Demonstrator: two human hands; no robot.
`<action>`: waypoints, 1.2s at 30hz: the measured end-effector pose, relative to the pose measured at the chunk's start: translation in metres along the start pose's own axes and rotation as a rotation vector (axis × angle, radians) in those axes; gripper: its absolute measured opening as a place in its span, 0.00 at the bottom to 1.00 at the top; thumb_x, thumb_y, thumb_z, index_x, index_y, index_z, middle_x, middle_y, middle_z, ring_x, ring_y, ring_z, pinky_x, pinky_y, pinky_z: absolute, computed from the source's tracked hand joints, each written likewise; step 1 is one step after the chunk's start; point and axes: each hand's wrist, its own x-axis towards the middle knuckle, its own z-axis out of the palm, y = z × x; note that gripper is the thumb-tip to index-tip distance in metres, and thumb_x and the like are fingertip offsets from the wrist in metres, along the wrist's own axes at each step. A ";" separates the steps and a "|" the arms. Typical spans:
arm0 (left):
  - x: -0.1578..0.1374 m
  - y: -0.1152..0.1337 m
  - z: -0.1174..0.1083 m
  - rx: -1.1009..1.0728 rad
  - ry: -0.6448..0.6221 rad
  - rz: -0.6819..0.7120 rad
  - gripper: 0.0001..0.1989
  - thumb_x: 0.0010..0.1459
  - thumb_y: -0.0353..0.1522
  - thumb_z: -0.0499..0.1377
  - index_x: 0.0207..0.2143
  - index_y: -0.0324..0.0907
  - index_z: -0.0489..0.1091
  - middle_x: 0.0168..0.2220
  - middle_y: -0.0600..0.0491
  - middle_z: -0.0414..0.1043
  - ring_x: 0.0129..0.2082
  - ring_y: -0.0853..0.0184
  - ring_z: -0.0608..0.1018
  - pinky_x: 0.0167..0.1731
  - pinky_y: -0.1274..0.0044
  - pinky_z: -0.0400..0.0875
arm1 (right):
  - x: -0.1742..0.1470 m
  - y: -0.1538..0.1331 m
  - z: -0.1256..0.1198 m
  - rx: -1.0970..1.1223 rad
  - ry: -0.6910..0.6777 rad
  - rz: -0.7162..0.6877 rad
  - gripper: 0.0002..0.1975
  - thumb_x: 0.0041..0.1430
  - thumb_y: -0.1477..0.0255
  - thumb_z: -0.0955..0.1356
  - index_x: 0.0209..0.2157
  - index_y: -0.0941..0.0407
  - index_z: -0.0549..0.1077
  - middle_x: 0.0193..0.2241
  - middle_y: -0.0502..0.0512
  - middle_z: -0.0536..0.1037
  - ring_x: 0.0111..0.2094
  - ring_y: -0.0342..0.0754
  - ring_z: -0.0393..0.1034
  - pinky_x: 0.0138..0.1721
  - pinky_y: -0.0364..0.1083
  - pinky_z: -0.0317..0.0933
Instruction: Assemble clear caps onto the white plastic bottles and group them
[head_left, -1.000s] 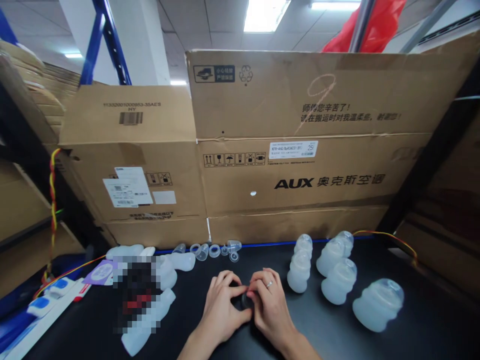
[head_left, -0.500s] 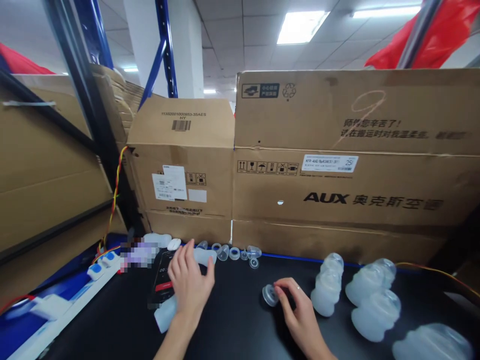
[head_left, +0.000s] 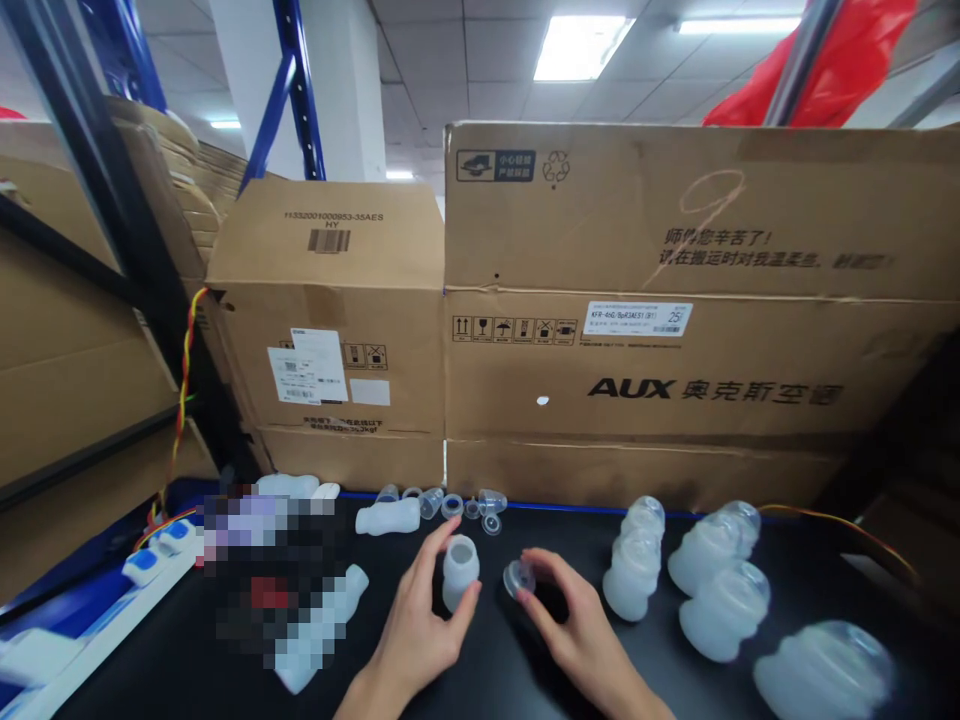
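Observation:
My left hand (head_left: 424, 615) grips a small translucent white bottle (head_left: 460, 575) between thumb and fingers; it stands roughly upright, its open mouth facing up. Just to its right, my right hand (head_left: 574, 610) pinches a clear round cap-like piece (head_left: 518, 578) by its edge. The two pieces are apart. Behind my left hand, another white bottle (head_left: 388, 516) lies on its side. A further bottle (head_left: 322, 630), partly blurred out, lies to the left. Several small clear cups and rings, such as a ring (head_left: 452, 506), sit along the back edge.
On the right stand several frosted, stacked-looking pieces (head_left: 634, 565), with a larger one (head_left: 825, 670) nearest me. Cardboard boxes (head_left: 675, 350) wall off the back of the black table (head_left: 555, 685). A white power strip (head_left: 142, 615) with cables runs along the left.
My left hand has come right from beside the phone and now holds a bottle near the cap-like piece. My right hand keeps its pinch. The view has turned slightly right.

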 end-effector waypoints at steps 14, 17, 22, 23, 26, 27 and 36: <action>-0.009 0.017 0.020 -0.655 -0.489 -0.433 0.33 0.52 0.40 0.73 0.60 0.45 0.73 0.60 0.45 0.76 0.61 0.48 0.75 0.66 0.58 0.62 | -0.008 -0.057 -0.015 0.242 -0.174 0.040 0.26 0.74 0.60 0.67 0.69 0.39 0.59 0.63 0.55 0.72 0.64 0.54 0.66 0.69 0.59 0.55; -0.005 0.011 0.015 -0.746 -0.616 -0.438 0.33 0.44 0.41 0.77 0.53 0.41 0.79 0.51 0.46 0.82 0.55 0.46 0.78 0.61 0.57 0.67 | -0.002 -0.063 -0.028 0.526 -0.360 0.138 0.28 0.70 0.55 0.70 0.67 0.41 0.63 0.60 0.57 0.75 0.63 0.56 0.68 0.67 0.59 0.57; -0.002 0.013 0.014 -0.759 -0.595 -0.441 0.33 0.44 0.43 0.77 0.52 0.42 0.79 0.52 0.46 0.82 0.56 0.45 0.79 0.61 0.55 0.67 | 0.001 -0.063 -0.028 0.619 -0.369 0.142 0.30 0.70 0.56 0.71 0.68 0.42 0.62 0.64 0.59 0.72 0.66 0.55 0.65 0.68 0.58 0.57; -0.002 0.014 0.014 -0.750 -0.565 -0.438 0.33 0.46 0.43 0.76 0.55 0.43 0.78 0.55 0.45 0.81 0.57 0.46 0.78 0.63 0.55 0.66 | 0.001 -0.062 -0.026 0.542 -0.310 0.131 0.30 0.70 0.57 0.71 0.69 0.42 0.61 0.64 0.58 0.72 0.66 0.55 0.65 0.69 0.59 0.55; 0.002 0.013 0.015 -0.708 -0.474 -0.410 0.32 0.53 0.41 0.73 0.60 0.45 0.75 0.61 0.44 0.77 0.61 0.47 0.76 0.67 0.54 0.62 | -0.002 -0.059 -0.020 0.241 -0.089 0.068 0.31 0.66 0.59 0.74 0.67 0.43 0.65 0.54 0.56 0.78 0.56 0.55 0.72 0.65 0.60 0.60; 0.003 0.011 0.015 -0.691 -0.446 -0.402 0.32 0.54 0.41 0.72 0.60 0.45 0.74 0.62 0.43 0.75 0.63 0.47 0.75 0.68 0.54 0.61 | -0.003 -0.059 -0.019 0.168 -0.014 0.049 0.30 0.65 0.59 0.74 0.65 0.44 0.67 0.48 0.55 0.79 0.50 0.54 0.74 0.62 0.59 0.63; -0.006 0.012 0.011 -0.537 -0.419 -0.358 0.31 0.53 0.33 0.71 0.60 0.48 0.75 0.58 0.44 0.79 0.59 0.48 0.79 0.64 0.53 0.69 | -0.012 -0.051 -0.011 0.171 -0.090 0.029 0.24 0.72 0.60 0.68 0.66 0.42 0.65 0.62 0.55 0.75 0.64 0.55 0.69 0.67 0.59 0.62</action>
